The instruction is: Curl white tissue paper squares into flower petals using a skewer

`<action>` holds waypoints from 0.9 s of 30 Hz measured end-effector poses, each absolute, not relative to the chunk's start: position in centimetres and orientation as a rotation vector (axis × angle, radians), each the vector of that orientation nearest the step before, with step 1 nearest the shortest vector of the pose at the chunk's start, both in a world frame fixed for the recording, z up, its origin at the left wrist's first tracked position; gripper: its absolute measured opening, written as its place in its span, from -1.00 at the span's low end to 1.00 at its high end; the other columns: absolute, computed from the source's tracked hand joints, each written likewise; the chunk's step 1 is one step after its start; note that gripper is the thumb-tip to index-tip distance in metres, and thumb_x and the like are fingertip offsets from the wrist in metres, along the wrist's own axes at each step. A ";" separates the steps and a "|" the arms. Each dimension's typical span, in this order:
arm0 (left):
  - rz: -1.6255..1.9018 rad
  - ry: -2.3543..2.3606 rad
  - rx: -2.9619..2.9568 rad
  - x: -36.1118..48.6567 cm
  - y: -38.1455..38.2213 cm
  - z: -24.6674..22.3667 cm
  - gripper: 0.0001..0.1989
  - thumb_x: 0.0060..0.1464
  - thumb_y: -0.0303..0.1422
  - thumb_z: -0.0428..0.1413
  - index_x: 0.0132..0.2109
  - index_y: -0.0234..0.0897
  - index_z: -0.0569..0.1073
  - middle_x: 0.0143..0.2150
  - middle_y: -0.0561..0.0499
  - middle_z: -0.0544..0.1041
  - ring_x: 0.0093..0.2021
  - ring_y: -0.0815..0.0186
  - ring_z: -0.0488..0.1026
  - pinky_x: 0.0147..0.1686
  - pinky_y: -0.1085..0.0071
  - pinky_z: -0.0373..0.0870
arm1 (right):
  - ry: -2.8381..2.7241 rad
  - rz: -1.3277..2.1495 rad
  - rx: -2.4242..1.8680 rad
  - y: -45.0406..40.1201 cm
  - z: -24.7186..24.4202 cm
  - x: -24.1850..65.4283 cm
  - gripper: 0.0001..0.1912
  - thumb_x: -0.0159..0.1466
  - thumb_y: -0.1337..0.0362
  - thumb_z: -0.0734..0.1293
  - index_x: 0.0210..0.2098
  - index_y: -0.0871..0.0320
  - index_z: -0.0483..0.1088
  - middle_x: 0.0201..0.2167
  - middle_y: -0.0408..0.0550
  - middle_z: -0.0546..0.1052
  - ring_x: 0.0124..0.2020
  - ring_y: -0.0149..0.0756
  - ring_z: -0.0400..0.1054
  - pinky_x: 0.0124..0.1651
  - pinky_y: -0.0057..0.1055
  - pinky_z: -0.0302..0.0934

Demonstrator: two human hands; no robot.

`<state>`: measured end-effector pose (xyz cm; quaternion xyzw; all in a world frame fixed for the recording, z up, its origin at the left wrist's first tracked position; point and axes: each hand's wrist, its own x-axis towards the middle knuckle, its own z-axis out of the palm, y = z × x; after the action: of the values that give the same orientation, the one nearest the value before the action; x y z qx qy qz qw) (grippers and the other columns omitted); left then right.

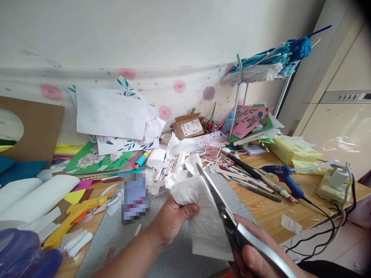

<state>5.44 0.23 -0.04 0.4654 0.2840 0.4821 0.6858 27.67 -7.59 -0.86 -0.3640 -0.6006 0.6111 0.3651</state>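
Far left, a yellow glue gun on the wooden table, nozzle toward the right and slightly away from the person. Next, a pixelated bluish item on the grey mat. Left hand pinches the white sheet near its far left end, thumb on top. Sheet is thin, creased, over the mat between both hands; long axis slants from the far left end to the near right corner. Right hand is closed round the handles of the scissors. Scissors: tips point away and to the left, handles toward the person at right; blades lie along the sheet's right side, can't tell if they cut into it. Farther right, a blue glue gun on the table, nozzle leftward, beside pens
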 end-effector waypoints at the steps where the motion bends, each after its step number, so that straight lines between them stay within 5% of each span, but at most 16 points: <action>1: 1.083 0.644 1.041 5.5 0.2 0.0 -0.66 -0.10 -0.29 0.35 -0.11 -0.20 0.61 -0.10 -0.08 0.64 0.00 0.05 0.51 0.11 0.19 0.29 | -1.544 1.541 -0.955 -7.0 -0.6 27.8 -0.23 0.21 -0.26 0.19 0.18 0.17 0.18 -0.48 -0.08 0.47 -0.56 -0.35 0.36 -0.49 -0.45 0.26; 4: 1.092 0.709 1.064 5.5 0.2 0.5 -0.67 -0.05 -0.28 0.31 -0.09 -0.23 0.60 -0.17 -0.09 0.66 -0.09 0.07 0.55 0.05 0.19 0.35 | -1.662 1.154 -1.172 -3.7 0.7 29.6 -0.17 0.17 -0.34 0.11 0.10 0.23 0.23 -0.53 -0.10 0.42 -0.57 -0.29 0.35 -0.53 -0.41 0.24; 7: 1.088 0.772 1.090 5.3 0.3 0.8 -0.66 -0.02 -0.24 0.29 -0.09 -0.27 0.60 -0.27 -0.08 0.67 -0.23 0.10 0.58 -0.10 0.24 0.43 | -1.966 0.622 -1.697 -0.1 1.7 32.4 -0.38 0.26 -0.14 0.12 -0.01 0.25 0.36 -0.43 0.05 0.51 -0.47 -0.15 0.43 -0.46 -0.32 0.27; 11: 1.073 0.796 1.098 5.4 0.4 1.0 -0.69 0.00 -0.24 0.27 -0.10 -0.27 0.60 -0.29 -0.07 0.67 -0.26 0.12 0.58 -0.23 0.33 0.45 | -2.091 0.411 -1.861 1.7 0.8 34.3 -0.63 0.12 0.17 0.33 -0.14 0.24 0.48 -0.31 0.18 0.59 -0.26 0.10 0.46 -0.24 -0.17 0.25; 15: 1.053 0.800 1.121 5.7 0.2 1.3 -0.69 0.00 -0.24 0.27 -0.11 -0.29 0.60 -0.29 -0.09 0.67 -0.19 0.06 0.57 -0.28 0.34 0.45 | -2.232 0.316 -1.882 1.1 -0.8 34.0 -0.58 0.12 0.29 0.29 -0.01 0.22 0.44 -0.20 0.20 0.60 -0.18 0.09 0.47 -0.15 -0.17 0.26; 23: 0.995 0.801 1.231 5.9 -0.1 1.2 -0.70 0.00 -0.22 0.26 -0.14 -0.29 0.62 -0.28 -0.09 0.67 -0.19 0.06 0.56 -0.23 0.30 0.44 | -2.272 0.312 -1.691 -0.9 1.6 32.5 -0.53 0.24 0.16 0.28 0.09 0.21 0.38 0.14 0.23 0.38 0.11 0.09 0.28 0.18 -0.03 0.09; 27: 0.914 0.778 1.267 6.4 -0.5 0.7 -0.73 0.04 -0.24 0.23 -0.13 -0.28 0.62 -0.22 -0.08 0.66 -0.13 0.05 0.55 -0.13 0.27 0.42 | -1.840 1.233 -1.214 -2.1 2.7 29.2 -0.49 0.22 -0.06 0.28 -0.04 0.23 0.42 -0.14 0.11 0.55 -0.09 -0.06 0.43 -0.04 -0.20 0.31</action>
<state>6.36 -0.46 0.74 0.5562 0.3414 0.4012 0.6428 29.19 -2.11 2.74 -0.4579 -0.6944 0.4651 0.3031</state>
